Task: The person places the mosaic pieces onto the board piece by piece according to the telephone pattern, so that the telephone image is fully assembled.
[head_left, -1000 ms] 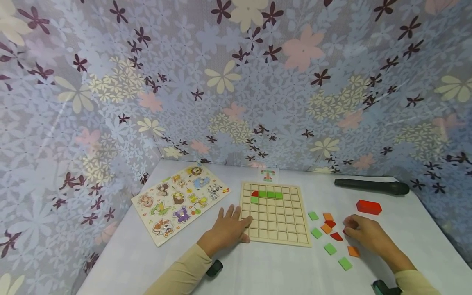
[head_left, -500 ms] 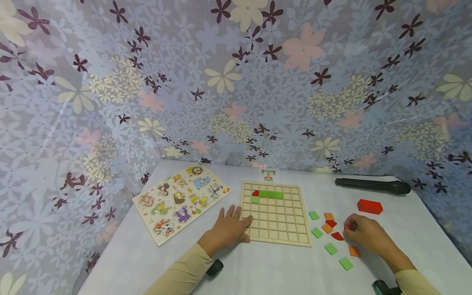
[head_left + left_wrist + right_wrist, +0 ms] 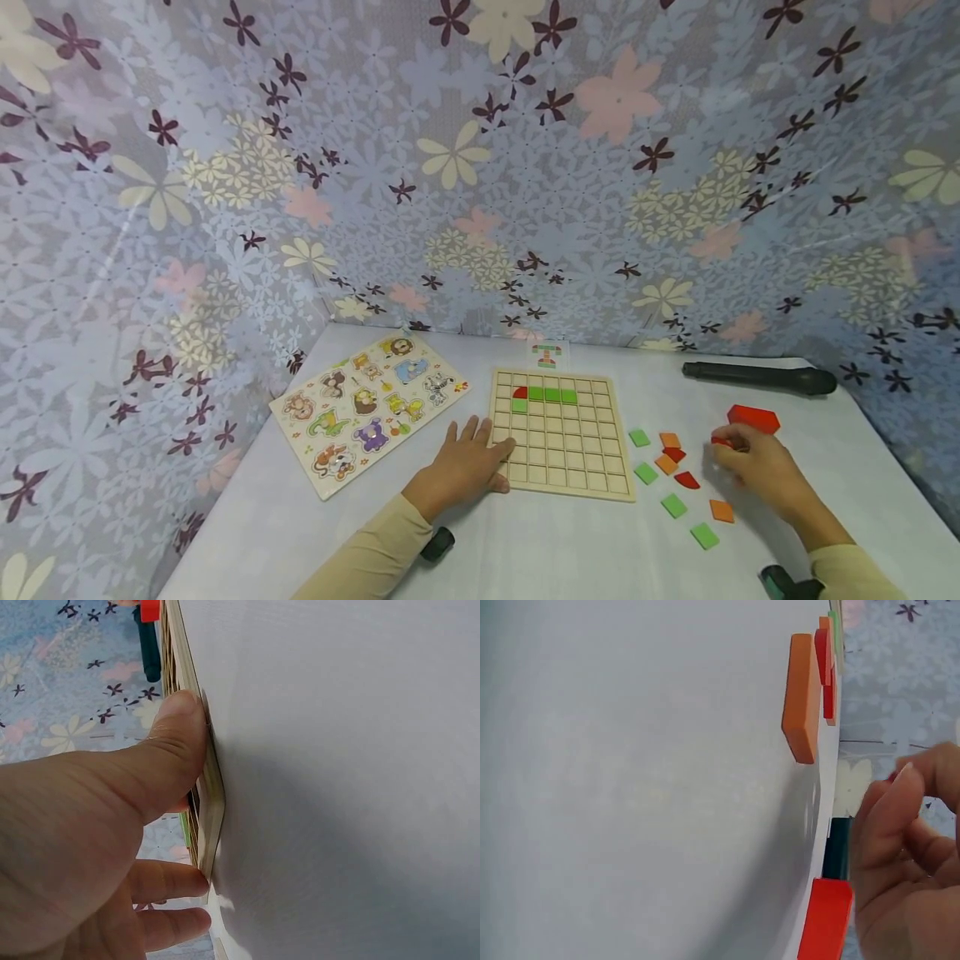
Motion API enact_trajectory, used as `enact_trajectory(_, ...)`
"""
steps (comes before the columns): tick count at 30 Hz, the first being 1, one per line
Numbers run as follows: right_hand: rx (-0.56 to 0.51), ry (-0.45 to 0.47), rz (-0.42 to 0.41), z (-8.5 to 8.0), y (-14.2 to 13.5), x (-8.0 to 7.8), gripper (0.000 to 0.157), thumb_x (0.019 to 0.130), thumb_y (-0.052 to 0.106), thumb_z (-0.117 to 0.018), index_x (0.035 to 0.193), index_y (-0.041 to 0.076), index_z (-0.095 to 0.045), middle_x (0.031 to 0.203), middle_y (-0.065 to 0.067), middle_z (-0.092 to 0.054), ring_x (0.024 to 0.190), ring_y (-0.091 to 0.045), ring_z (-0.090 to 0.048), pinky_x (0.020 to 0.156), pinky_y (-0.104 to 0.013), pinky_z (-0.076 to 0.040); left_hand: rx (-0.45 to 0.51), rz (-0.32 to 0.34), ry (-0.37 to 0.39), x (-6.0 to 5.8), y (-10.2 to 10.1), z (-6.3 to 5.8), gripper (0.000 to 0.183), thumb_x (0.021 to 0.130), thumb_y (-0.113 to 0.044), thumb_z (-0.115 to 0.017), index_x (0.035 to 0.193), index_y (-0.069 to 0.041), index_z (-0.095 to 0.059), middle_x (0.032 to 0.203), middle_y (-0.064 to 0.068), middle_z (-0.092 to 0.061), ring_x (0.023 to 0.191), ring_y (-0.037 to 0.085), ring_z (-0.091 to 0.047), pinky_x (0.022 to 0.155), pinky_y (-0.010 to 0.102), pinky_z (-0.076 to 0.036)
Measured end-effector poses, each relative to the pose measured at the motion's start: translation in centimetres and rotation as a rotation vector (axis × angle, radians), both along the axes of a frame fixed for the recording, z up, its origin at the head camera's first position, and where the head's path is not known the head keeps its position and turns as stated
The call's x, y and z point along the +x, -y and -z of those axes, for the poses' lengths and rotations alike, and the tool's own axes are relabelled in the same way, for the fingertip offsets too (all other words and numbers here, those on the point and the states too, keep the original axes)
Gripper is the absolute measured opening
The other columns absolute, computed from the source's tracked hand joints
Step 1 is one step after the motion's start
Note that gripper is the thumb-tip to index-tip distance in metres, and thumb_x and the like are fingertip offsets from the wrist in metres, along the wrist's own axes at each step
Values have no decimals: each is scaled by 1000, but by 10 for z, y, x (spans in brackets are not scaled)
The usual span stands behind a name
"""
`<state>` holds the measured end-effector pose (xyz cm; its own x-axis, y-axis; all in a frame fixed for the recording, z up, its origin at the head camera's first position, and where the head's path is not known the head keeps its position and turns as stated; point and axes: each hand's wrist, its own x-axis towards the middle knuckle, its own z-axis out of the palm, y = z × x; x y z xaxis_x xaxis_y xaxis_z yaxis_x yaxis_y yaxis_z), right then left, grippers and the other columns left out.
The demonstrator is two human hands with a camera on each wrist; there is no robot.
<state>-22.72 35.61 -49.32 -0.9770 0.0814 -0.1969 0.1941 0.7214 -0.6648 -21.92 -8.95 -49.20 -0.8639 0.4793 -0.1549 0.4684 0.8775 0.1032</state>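
My left hand (image 3: 459, 467) rests at the near left corner of a wooden grid board (image 3: 577, 450), fingers spread, thumb pressing on its front edge. Set in the board's upper left cells are a red quarter-round tile (image 3: 521, 392), a row of green tiles (image 3: 551, 395) and one more green tile (image 3: 519, 406) below the red one. Over to the right, my right hand (image 3: 761, 467) pinches a small red tile (image 3: 722, 441) between thumb and finger, raised over the table; its shape is mostly hidden. Loose beside that hand lie red quarter-round tiles (image 3: 686, 480), orange tiles (image 3: 722, 511) and green tiles (image 3: 673, 505).
A red block (image 3: 753, 418) sits just behind my right hand, and a black microphone (image 3: 761, 379) lies beyond it. Behind the grid board is a small pattern card (image 3: 546, 356). An animal puzzle board (image 3: 306, 454) lies at the left. Floral cloth (image 3: 480, 208) hangs along the back.
My right hand has picked up the red tile from the table and drawn it up and slightly right, toward the red block. My left hand has stayed on the board.
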Motion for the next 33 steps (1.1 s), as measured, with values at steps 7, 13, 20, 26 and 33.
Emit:
enact_trajectory(7, -275, -127, 118, -3, 0, -1, 60, 101, 30, -66, 144, -7, -45, 97, 4, -67, 82, -10, -66, 69, -27, -60, 7, 3, 1, 0, 1, 0, 71, 90, -55, -64, 154, -29, -47, 161, 21, -36, 151, 42, -29, 118, 63, -26)
enact_trajectory(13, -299, -221, 163, -11, 8, -11, 64, 99, 38, -67, 144, -3, -47, 93, 18, -64, 80, -9, -65, 68, -24, -58, 5, 4, -5, 0, 1, 1, 71, 90, -55, -64, 153, -29, -48, 161, 21, -37, 151, 42, -29, 118, 63, -26)
enact_trajectory(20, -366, -238, 178, -20, 26, -30, 57, 97, 36, -71, 140, 3, -53, 89, 13, -66, 73, -13, -60, 62, -28, -53, 12, 10, -8, 0, 1, 1, 71, 90, -55, -64, 153, -29, -47, 161, 21, -36, 151, 42, -29, 118, 63, -26)
enact_trajectory(26, -444, -207, 159, -20, 47, -49, 57, 98, 30, -71, 143, 2, -50, 87, 17, -68, 72, -15, -61, 62, -27, -52, 18, 9, -7, 0, 2, 0, 70, 89, -55, -65, 152, -29, -49, 160, 21, -37, 151, 41, -30, 118, 63, -27)
enact_trajectory(33, -491, -181, 124, -16, 70, -69, 54, 98, 24, -71, 143, 2, -49, 87, 16, -70, 70, -17, -62, 57, -29, -45, 22, 10, -2, 0, 2, 0, 70, 91, -55, -64, 153, -28, -48, 161, 21, -36, 152, 41, -28, 118, 64, -26)
